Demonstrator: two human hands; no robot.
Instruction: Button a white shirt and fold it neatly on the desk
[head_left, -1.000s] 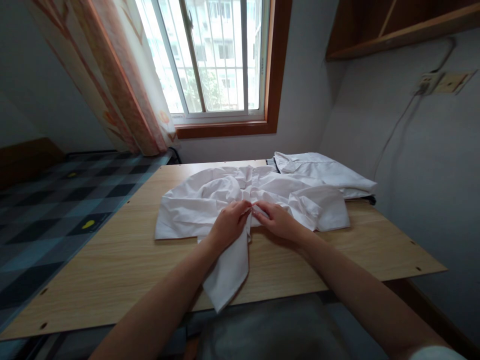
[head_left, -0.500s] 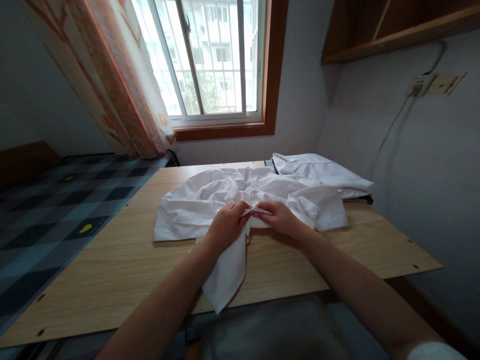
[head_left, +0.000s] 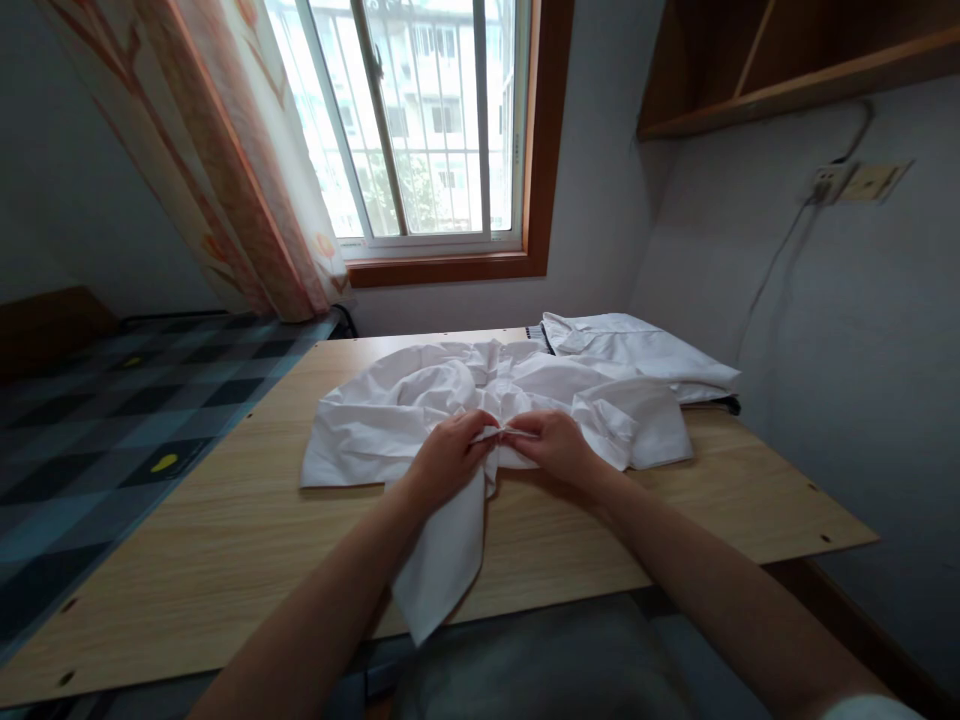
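I see a pale wooden table [head_left: 270, 570] next to a checked bed [head_left: 112, 455]. A bright window [head_left: 439, 125] is behind it, with a flowery curtain [head_left: 195, 130] on its left. The crumpled white cloth [head_left: 367, 430] lies on the table, mostly just past the hands. The left hand [head_left: 452, 452] and right hand [head_left: 553, 447] almost touch, both pinching its near part. One long end hangs toward me, under the left wrist.

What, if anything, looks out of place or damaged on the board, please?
Nothing looks spilled or damaged. Only the near cloth looks untidy: rumpled, with one flap reaching the near edge of the board, while the far cloth lies flatter.
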